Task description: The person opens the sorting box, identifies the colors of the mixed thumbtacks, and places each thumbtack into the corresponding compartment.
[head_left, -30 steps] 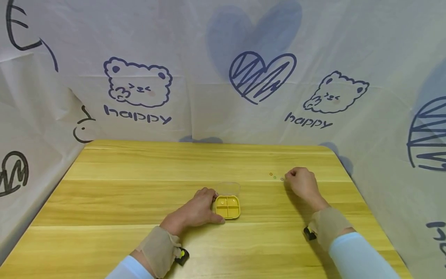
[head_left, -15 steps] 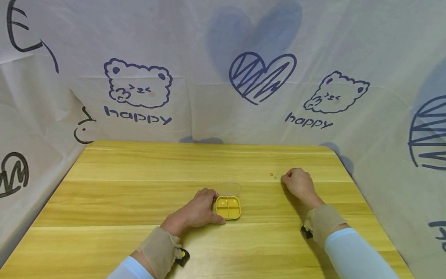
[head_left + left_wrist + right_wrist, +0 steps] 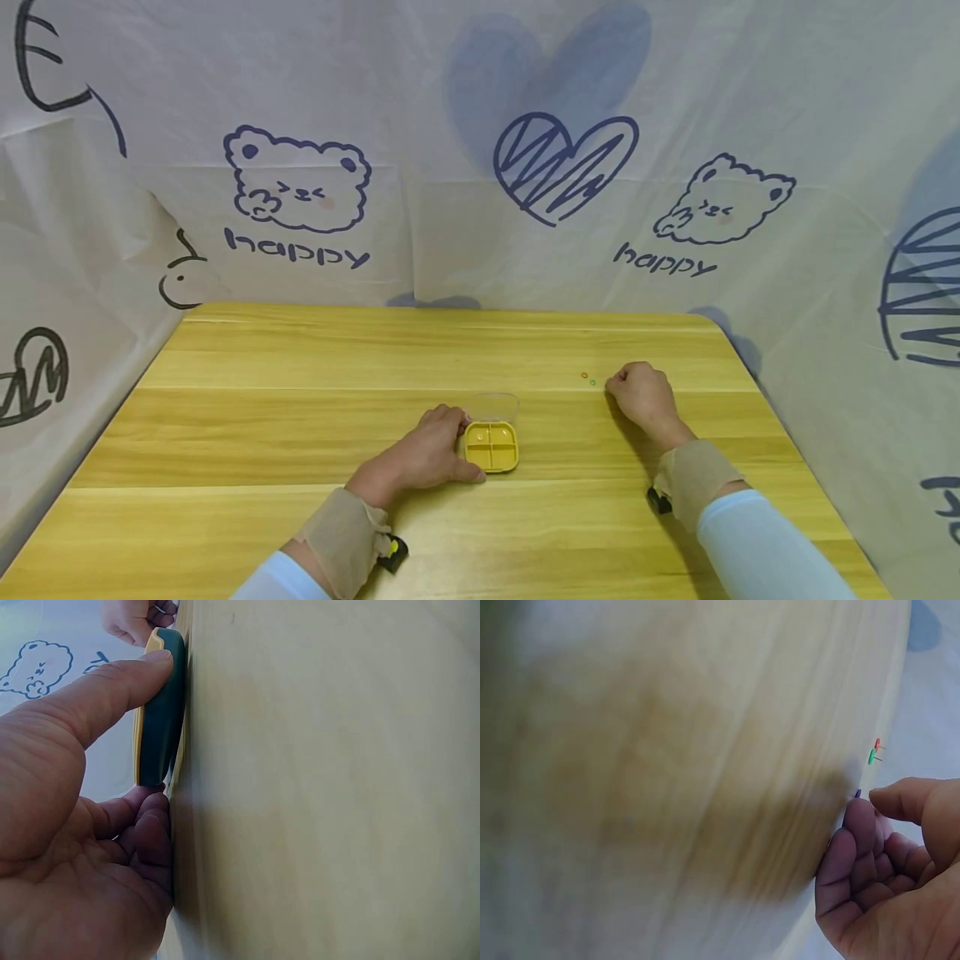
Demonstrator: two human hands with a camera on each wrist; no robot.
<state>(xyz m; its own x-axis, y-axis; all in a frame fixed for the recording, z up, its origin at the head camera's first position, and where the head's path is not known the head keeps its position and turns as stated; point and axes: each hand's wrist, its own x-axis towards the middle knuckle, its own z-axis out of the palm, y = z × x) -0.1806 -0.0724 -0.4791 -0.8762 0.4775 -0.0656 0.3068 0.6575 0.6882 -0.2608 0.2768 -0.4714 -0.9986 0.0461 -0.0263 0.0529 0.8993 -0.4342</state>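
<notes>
A small yellow pill box (image 3: 491, 471) with four compartments stands on the table, its clear lid (image 3: 495, 406) raised at the back. My left hand (image 3: 423, 450) holds it from the left, thumb on the front edge and fingers at the rear corner. From the side, the box (image 3: 159, 720) shows a dark green base. A tiny speck shows in the rear left compartment, too small to identify. My right hand (image 3: 645, 396) has curled fingers at the tabletop, pinching a purple thumbtack (image 3: 857, 793) between thumb and index fingertips. Just beyond lie a red thumbtack (image 3: 877, 742) and a green thumbtack (image 3: 871, 756).
The wooden table (image 3: 262, 358) reaches back to a white cloth (image 3: 442, 225) printed with bears and hearts. More cloth hangs along both sides. Each wrist wears a beige band with a small black camera (image 3: 392, 552).
My right hand has shifted slightly left, and its fingertips now cover the purple thumbtack that showed beside them in the head view. The left hand and box have stayed put.
</notes>
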